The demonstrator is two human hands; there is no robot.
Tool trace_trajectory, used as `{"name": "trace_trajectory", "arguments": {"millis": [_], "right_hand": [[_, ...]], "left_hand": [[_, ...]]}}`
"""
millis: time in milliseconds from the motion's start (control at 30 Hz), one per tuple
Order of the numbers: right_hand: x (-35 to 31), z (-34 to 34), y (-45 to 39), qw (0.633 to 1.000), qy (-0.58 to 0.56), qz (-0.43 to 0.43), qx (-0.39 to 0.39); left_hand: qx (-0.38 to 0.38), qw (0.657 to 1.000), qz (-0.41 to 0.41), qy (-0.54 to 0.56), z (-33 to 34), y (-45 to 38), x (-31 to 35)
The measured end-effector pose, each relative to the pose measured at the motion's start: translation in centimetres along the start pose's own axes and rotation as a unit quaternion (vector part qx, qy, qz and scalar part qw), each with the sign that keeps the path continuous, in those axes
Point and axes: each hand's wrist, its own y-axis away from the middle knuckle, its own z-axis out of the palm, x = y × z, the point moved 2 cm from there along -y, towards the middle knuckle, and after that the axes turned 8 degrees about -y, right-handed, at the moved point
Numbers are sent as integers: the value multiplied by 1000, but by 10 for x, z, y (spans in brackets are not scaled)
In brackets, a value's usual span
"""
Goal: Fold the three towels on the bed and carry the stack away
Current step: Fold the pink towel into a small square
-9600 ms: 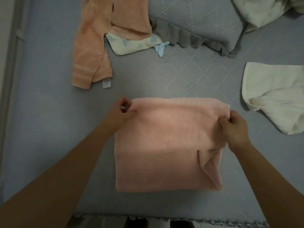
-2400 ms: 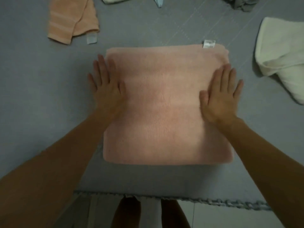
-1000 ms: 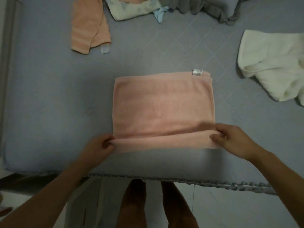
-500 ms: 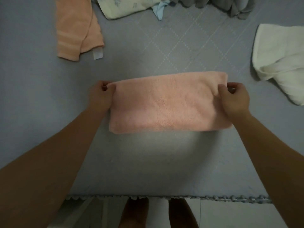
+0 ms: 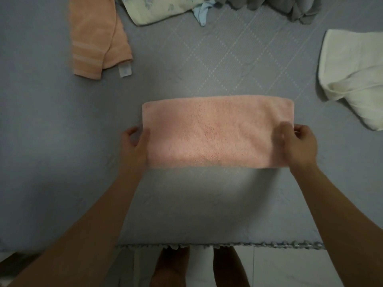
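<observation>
1. Pink towel point(image 5: 217, 133) lies on the grey bedspread point(image 5: 207, 204), folded to a long narrow band, long axis running left to right, roughly mid-bed and toward the near edge.
2. Left hand point(image 5: 135, 146) grips the towel's left short end: thumb on top, fingers curled round the edge and under it. Right hand point(image 5: 298, 145) grips the right short end the same way, fingers wrapped over the edge; its fingertips are slightly blurred.
3. Judgement: holding both ends at once keeps the band taut and its layers aligned. Likely purpose is either to square it up or to bring one end over to the other for the next fold. Cannot tell which.
4. Orange towel point(image 5: 93, 38) lies far left, loosely bunched, a white tag point(image 5: 125, 70) showing at its near edge. Cream towel point(image 5: 352, 69) lies at the right, crumpled. Both unfolded and well apart from the pink one, so the task is judged about one third done at best.
5. Far edge: a pale floral cloth point(image 5: 157, 11) and a grey ruffled pillow point(image 5: 290, 9), partly cut off.
6. Nothing lies between the hands and the towel; bare bedspread surrounds it. The person's legs show below the bed's near ruffled hem point(image 5: 207, 245).
</observation>
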Motion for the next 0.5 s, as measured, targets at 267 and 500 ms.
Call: {"name": "trace_trajectory", "arguments": {"millis": [267, 500], "right_hand": [[62, -36, 35, 999, -14, 4, -35], [69, -34, 40, 999, -14, 38, -23]], "left_hand": [[-114, 993, -4, 20, -16, 32, -54], [-35, 995, 11, -94, -4, 39, -52]]}}
